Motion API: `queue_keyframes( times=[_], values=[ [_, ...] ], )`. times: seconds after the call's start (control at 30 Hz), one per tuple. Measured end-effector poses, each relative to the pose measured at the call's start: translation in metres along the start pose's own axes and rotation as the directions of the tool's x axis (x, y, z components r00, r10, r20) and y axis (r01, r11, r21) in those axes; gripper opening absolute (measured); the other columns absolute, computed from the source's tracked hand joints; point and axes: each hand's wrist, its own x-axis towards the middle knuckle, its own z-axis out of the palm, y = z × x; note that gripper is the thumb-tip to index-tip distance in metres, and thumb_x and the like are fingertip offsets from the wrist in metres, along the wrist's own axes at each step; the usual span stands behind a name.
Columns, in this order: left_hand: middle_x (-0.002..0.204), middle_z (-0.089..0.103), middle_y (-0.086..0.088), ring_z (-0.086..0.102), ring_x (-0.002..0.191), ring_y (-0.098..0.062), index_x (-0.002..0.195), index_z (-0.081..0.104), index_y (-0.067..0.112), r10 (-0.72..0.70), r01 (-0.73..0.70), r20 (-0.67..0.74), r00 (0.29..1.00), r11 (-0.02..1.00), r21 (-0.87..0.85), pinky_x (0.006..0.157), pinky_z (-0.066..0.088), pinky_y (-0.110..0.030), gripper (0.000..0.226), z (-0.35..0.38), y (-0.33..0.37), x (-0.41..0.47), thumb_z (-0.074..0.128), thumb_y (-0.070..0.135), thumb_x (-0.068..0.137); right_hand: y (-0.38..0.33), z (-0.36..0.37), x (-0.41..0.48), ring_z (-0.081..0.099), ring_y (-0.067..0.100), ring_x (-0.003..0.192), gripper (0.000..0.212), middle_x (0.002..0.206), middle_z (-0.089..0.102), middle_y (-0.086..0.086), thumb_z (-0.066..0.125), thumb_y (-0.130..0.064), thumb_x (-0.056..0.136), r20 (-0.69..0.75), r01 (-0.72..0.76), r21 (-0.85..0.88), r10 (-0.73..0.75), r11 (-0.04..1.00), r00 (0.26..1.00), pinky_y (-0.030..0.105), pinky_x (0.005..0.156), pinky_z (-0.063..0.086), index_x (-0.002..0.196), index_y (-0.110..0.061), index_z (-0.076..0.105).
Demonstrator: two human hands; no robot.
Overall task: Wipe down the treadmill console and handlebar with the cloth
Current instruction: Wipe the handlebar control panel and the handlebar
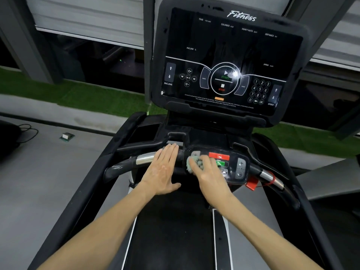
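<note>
The treadmill's big black console screen (226, 61) stands ahead, dark, with printed START and STOP marks. Below it a handlebar (143, 158) with a silver grip section runs left and right of a small control panel (233, 164) that carries red and green buttons. My left hand (161, 172) lies flat with straight fingers on the handlebar just left of the panel. My right hand (208, 172) presses a small pale green cloth (191, 162) onto the panel's left part; its fingers are blurred and cover most of the cloth.
A red safety clip (252, 184) with a cord hangs at the panel's right. Black tray pockets (144, 133) flank the console base. The belt (175, 230) lies under my arms. Grey floor, a green turf strip (87, 94) and dark windows lie beyond; a cable (27, 131) is on the left.
</note>
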Motion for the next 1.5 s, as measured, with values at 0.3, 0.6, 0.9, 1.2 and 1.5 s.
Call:
queue_keyframes(
  times=[0.3, 0.6, 0.9, 1.2, 1.5],
  values=[
    [0.164, -0.003, -0.014, -0.005, 0.152, -0.027, 0.154, -0.010, 0.003, -0.002, 0.001, 0.014, 1.000, 1.000, 0.014, 0.124, -0.002, -0.041, 0.122, -0.003, 0.001, 0.000, 0.062, 0.065, 0.077, 0.021, -0.012, 0.028, 0.053, 0.029, 0.076, 0.061, 0.098, 0.056, 0.019, 0.071, 0.018, 0.056, -0.061, -0.084, -0.031, 0.082, 0.996, 0.995, 0.030, 0.053, 0.045, 0.113, -0.003, 0.066],
    [0.164, 0.005, -0.013, 0.000, 0.152, -0.024, 0.155, 0.000, 0.003, -0.010, 0.008, -0.023, 1.000, 0.996, -0.094, 0.120, -0.009, -0.034, 0.114, -0.001, 0.001, 0.000, 0.018, 0.086, 0.079, 0.015, 0.000, -0.013, 0.052, 0.025, 0.081, 0.064, 0.097, 0.053, 0.014, 0.075, 0.013, 0.058, 0.057, 0.039, 0.040, -0.041, 0.998, 0.997, 0.028, 0.056, 0.048, 0.117, -0.008, 0.063],
    [0.161, 0.019, -0.016, 0.012, 0.151, -0.026, 0.155, 0.012, 0.001, -0.030, 0.018, -0.100, 0.995, 0.993, -0.117, 0.121, 0.000, -0.037, 0.106, 0.006, 0.003, 0.000, 0.003, 0.081, 0.086, 0.023, -0.002, -0.025, 0.053, 0.029, 0.090, 0.065, 0.105, 0.053, 0.018, 0.073, 0.011, 0.063, 0.043, 0.035, 0.015, -0.035, 0.999, 0.998, 0.033, 0.066, 0.053, 0.124, -0.006, 0.059],
    [0.163, 0.015, -0.013, 0.007, 0.152, -0.022, 0.156, 0.009, 0.003, -0.027, 0.020, -0.082, 0.996, 0.996, -0.086, 0.121, -0.003, -0.035, 0.104, 0.007, 0.000, 0.001, 0.006, 0.081, 0.086, 0.037, -0.012, 0.015, 0.052, 0.029, 0.084, 0.066, 0.104, 0.054, 0.018, 0.072, 0.013, 0.061, -0.040, -0.096, 0.024, 0.097, 0.995, 0.994, 0.032, 0.058, 0.051, 0.121, -0.007, 0.060],
    [0.160, 0.023, -0.017, 0.016, 0.150, -0.026, 0.154, 0.014, 0.002, -0.025, 0.015, -0.111, 0.994, 0.996, -0.091, 0.123, 0.009, -0.041, 0.102, 0.012, -0.001, 0.003, 0.013, 0.080, 0.088, 0.036, -0.004, -0.009, 0.052, 0.031, 0.086, 0.063, 0.103, 0.053, 0.018, 0.069, 0.016, 0.063, 0.010, -0.033, 0.098, 0.032, 0.995, 0.999, 0.037, 0.054, 0.054, 0.121, -0.007, 0.058]
  ],
)
